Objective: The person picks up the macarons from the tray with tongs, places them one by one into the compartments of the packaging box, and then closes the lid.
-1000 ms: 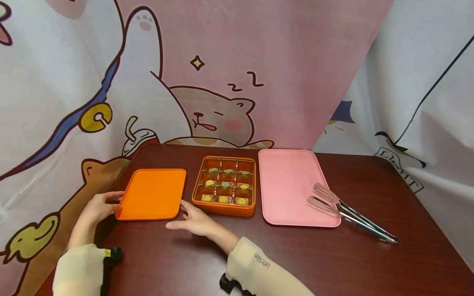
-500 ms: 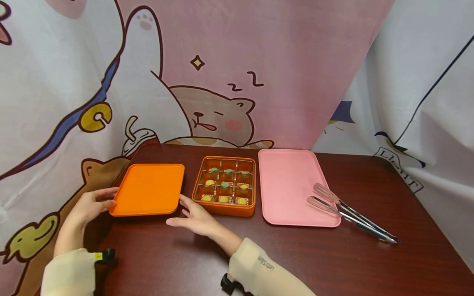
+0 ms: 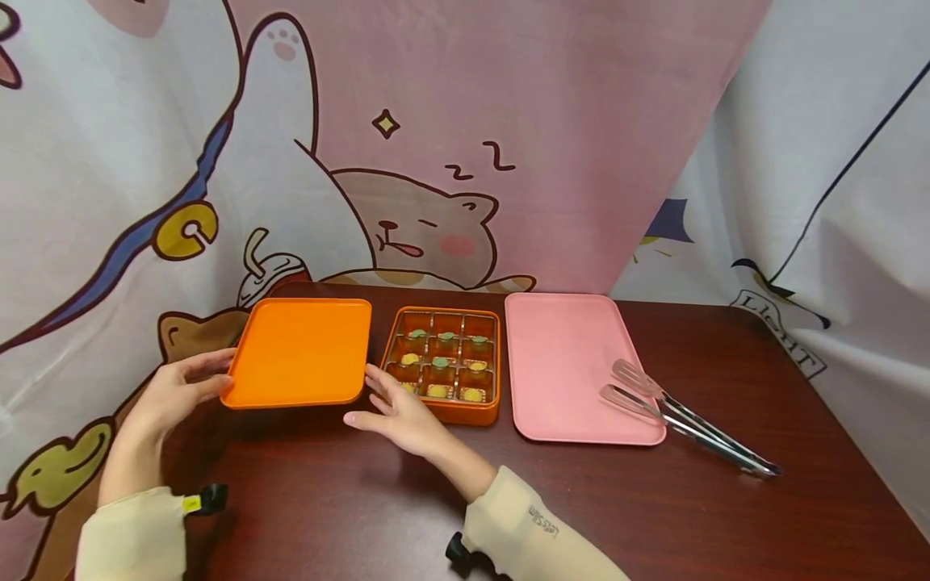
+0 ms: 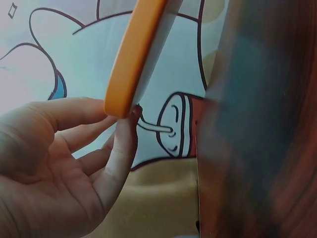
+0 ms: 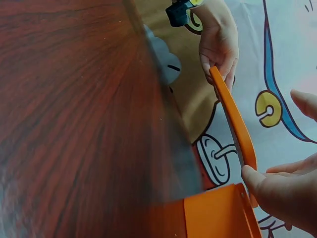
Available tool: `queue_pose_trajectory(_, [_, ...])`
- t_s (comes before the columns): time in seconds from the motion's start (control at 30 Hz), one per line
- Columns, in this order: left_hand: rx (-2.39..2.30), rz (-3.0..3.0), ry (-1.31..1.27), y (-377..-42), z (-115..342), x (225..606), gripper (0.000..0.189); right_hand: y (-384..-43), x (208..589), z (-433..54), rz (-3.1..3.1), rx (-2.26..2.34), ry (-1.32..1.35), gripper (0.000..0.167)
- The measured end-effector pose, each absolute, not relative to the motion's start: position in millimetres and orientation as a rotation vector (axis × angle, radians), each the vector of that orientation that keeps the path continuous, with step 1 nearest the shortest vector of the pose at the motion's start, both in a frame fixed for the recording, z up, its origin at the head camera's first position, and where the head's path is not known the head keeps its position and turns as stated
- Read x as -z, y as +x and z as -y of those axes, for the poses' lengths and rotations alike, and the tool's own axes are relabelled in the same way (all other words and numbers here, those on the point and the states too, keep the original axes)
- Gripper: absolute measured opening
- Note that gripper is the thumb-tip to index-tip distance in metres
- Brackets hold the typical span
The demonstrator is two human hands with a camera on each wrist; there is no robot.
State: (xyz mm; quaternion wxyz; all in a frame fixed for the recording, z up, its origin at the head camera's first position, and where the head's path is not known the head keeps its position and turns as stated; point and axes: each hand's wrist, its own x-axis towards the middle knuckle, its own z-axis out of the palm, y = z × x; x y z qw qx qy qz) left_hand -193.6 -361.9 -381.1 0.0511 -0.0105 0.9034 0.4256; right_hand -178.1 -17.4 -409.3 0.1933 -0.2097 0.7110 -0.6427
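Note:
A flat orange lid [image 3: 301, 351] is held above the table, with a shadow under it. My left hand [image 3: 163, 395] pinches its left edge; in the left wrist view the thumb and fingers meet the lid's corner [image 4: 130, 64] from both sides. At the opposite edge, my right hand [image 3: 407, 420] has its fingertips against the lid, thumb extended and apart from it. The right wrist view shows one fingertip under the lid edge [image 5: 237, 124]. Just right of the lid stands an orange box [image 3: 465, 413] divided into compartments, with small yellow and green pieces [image 3: 472, 395] inside. The lid's near right corner sits close beside the box.
A pink tray [image 3: 567, 363] lies right of the box. Metal tongs [image 3: 697, 428] with pinkish ends rest partly on it, handles toward the right. The dark brown wooden table [image 3: 617, 516] reaches a cartoon-printed cloth [image 3: 581, 121] at the back and sides.
Both hands have raised the lid off the table and tipped it slightly, and it has moved right toward the box. The box, tray and tongs stay where they were.

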Motion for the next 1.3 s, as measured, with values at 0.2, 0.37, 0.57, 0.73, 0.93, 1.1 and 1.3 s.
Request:
queue_pose_trajectory(0.2, [-1.418,-2.732,0.003,-194.4,346.4,376.4,0.061,-180.4,405.2,2.5,-2.006,1.853,-0.608,0.079])
queue_pose_trajectory(0.37, [-1.464,-2.746,0.062,-200.2,328.7,376.3,0.057,-183.1,402.7,-12.6,-2.009,1.882,-0.588,0.079])
queue_pose_trajectory(0.57, [-1.47,-2.76,0.056,-208.5,302.2,377.8,0.053,-186.9,404.1,-30.7,-1.997,1.964,-0.538,0.077])
queue_pose_trajectory(0.73, [-1.536,-2.771,0.101,-214.5,280.7,379.6,0.052,-189.6,406.4,-46.2,-2.032,2.017,-0.505,0.073])
queue_pose_trajectory(0.93, [-1.601,-2.811,0.166,-222.9,256.1,382.4,0.05,-192.4,408.7,-64.3,-2.1,2.033,-0.414,0.072])
queue_pose_trajectory(1.1, [-1.641,-2.804,0.169,-228.1,237.3,383.2,0.051,-194.0,407.8,-78.1,-2.121,2.059,-0.392,0.071])
queue_pose_trajectory(1.3, [-1.684,-2.791,0.178,-231.2,220.0,383.8,0.05,-197.4,406.3,-92.2,-2.159,2.07,-0.345,0.069])
